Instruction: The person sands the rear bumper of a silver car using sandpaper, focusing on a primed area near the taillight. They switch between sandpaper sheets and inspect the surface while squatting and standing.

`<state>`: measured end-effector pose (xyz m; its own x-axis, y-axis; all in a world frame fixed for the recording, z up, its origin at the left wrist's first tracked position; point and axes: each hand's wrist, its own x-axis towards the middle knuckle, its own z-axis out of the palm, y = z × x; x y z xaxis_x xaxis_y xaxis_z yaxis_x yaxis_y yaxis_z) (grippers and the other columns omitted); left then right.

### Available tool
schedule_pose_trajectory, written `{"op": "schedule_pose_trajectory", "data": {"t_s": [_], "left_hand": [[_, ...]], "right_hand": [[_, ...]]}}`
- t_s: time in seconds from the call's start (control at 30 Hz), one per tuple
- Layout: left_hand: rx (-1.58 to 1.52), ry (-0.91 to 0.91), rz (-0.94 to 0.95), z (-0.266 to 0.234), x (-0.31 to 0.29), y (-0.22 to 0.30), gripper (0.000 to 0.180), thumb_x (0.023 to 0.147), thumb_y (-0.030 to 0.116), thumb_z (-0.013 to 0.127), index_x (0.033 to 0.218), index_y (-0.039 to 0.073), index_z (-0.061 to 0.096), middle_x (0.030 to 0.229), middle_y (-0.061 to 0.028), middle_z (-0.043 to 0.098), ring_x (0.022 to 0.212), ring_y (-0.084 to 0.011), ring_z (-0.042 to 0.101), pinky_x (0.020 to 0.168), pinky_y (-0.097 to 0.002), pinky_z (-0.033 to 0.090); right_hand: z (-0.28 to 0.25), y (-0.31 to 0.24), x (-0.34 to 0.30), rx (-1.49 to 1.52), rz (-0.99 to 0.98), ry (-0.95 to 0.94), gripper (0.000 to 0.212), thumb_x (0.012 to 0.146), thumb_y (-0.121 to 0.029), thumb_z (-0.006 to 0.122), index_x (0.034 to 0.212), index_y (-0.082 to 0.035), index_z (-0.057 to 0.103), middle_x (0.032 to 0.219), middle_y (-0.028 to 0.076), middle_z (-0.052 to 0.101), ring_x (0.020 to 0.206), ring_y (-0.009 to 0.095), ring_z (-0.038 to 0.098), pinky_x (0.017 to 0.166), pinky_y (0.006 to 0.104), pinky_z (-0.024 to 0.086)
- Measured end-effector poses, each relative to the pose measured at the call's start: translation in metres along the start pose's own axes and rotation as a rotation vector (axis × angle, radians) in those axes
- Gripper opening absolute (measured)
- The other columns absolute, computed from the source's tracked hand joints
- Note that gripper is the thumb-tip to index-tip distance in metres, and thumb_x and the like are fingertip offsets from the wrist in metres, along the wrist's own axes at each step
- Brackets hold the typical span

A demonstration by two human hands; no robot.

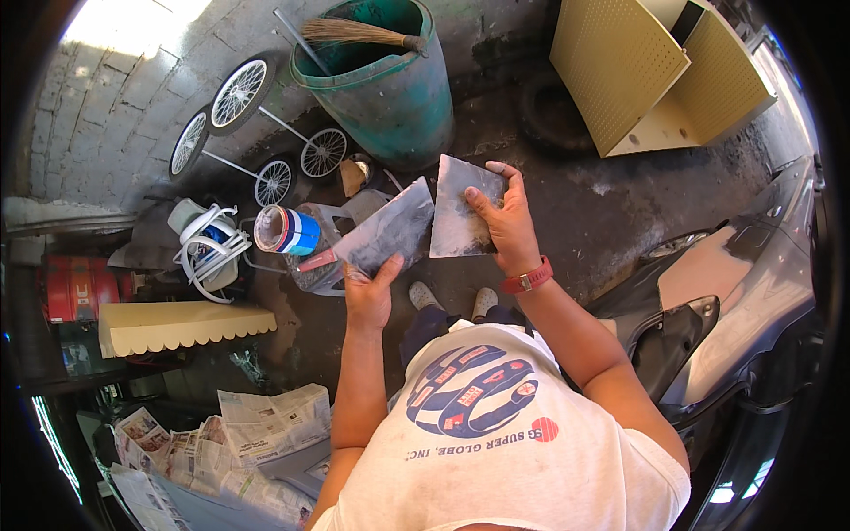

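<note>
My left hand grips a flat grey rectangular plate by its near edge, with the thumb on top. A second smudged flat plate is in my right hand, thumb across its face and fingers behind. The two plates are held side by side, their edges close together at chest height; whether they touch I cannot tell. Beside the left plate shows a red strip, perhaps a tool handle, partly hidden. Just left of it, an open paint can with a blue label rests on a grey plastic stool.
A green drum with a broom stands ahead, beside several spoked wheels. Cream perforated panels are far right, a sanded car body at right. Left lie a scalloped cream panel and newspapers.
</note>
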<state>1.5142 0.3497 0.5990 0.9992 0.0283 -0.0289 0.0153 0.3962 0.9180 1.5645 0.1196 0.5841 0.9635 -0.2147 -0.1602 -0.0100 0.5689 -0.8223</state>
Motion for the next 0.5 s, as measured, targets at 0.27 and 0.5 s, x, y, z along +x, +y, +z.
{"op": "schedule_pose_trajectory", "data": {"t_s": [0.27, 0.5], "left_hand": [[0.389, -0.229, 0.147, 0.017, -0.001, 0.005, 0.063, 0.102, -0.004, 0.065, 0.16, -0.001, 0.04, 0.165, -0.0109, 0.041, 0.149, -0.0208, 0.043, 0.122, -0.0347, 0.036], [0.543, -0.303, 0.137, 0.029, -0.008, 0.023, 0.069, 0.104, -0.005, 0.062, 0.166, -0.001, 0.033, 0.166, -0.0131, 0.043, 0.15, -0.0228, 0.044, 0.122, -0.0347, 0.037]], "right_hand": [[0.012, 0.014, -0.002, -0.01, 0.112, -0.018, 0.044, 0.101, -0.018, 0.08, 0.133, -0.008, 0.052, 0.114, 0.005, 0.068, 0.105, 0.012, 0.065, 0.092, 0.0304, 0.057], [0.028, -0.007, -0.004, -0.067, 0.145, -0.159, 0.042, 0.1, -0.013, 0.079, 0.129, -0.007, 0.05, 0.113, 0.005, 0.067, 0.1, 0.011, 0.065, 0.085, 0.0299, 0.056]]}}
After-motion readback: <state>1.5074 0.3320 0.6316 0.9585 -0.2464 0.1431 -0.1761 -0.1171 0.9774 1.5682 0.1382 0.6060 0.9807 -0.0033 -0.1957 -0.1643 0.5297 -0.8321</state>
